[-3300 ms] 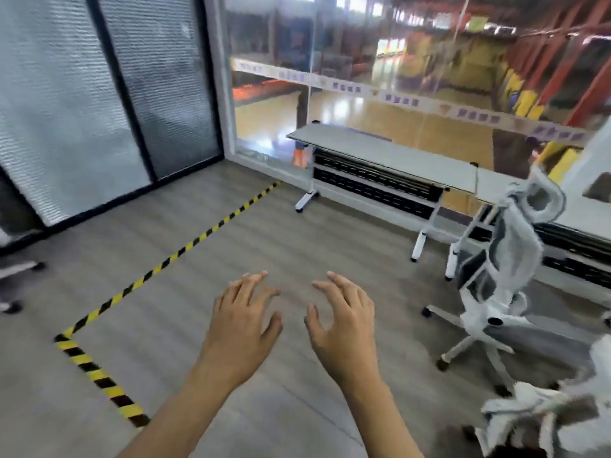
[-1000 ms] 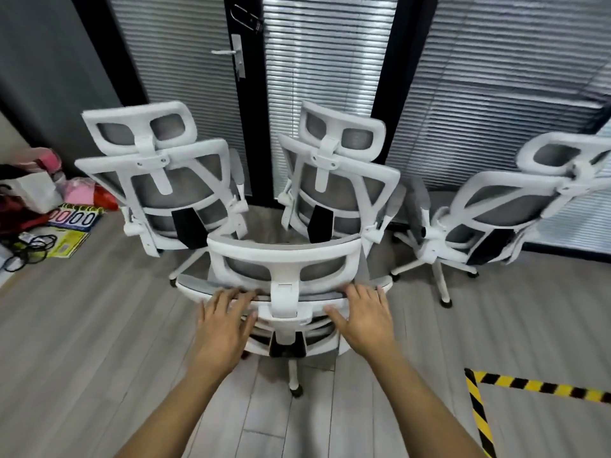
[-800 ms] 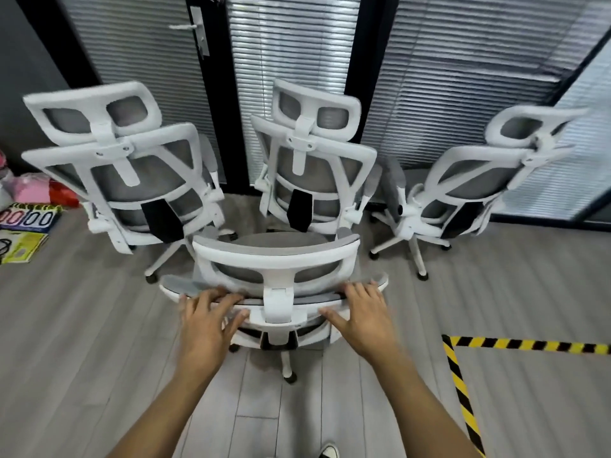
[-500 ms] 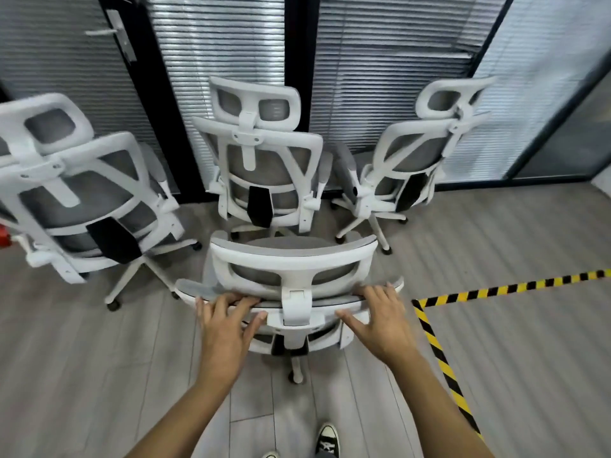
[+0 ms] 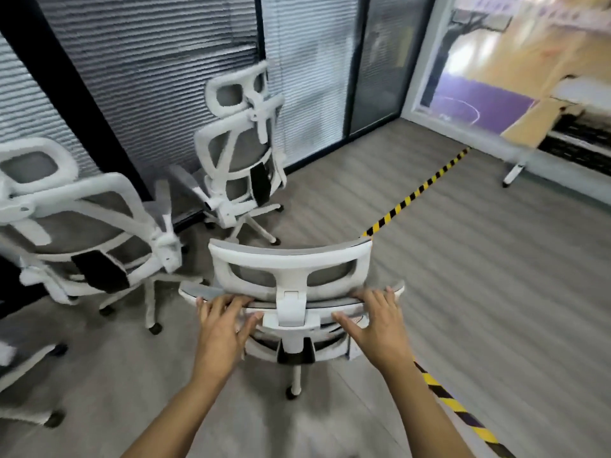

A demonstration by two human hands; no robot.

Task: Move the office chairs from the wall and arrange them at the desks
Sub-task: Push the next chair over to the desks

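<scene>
From the head camera, looking down and forward: a white-framed office chair (image 5: 291, 276) with grey mesh stands directly ahead of the person, its back turned toward the camera; the left hand (image 5: 222, 328) lies on the top edge of the backrest to the left of the central white bracket, fingers (image 5: 231, 302) curled over that edge, thumb reaching toward the bracket; the right hand (image 5: 377, 322) lies on the same edge to the right of the bracket, fingers hooked over the rim, thumb stretched inward; both hands are part-closed around the backrest edge, neither flat nor clenched; the headrest (image 5: 291, 259) rises just beyond the two hands, between them; one caster of this chair shows below, on the grey plank floor (image 5: 479, 292).

Farther off, a second chair (image 5: 244, 153) stands upright near the blinds-covered glass wall (image 5: 148, 77), well apart from the held one; a third chair (image 5: 82, 226) sits to the left, blurred, close beside the held chair's left side; part of a wheeled base shows at the far left edge.

A yellow-and-black tape line (image 5: 416, 193) runs across the floor to the right of the held chair, passing under the right forearm; a desk (image 5: 542, 133) with a white leg stands at the upper right, beside a large window, well apart from all the chairs.
</scene>
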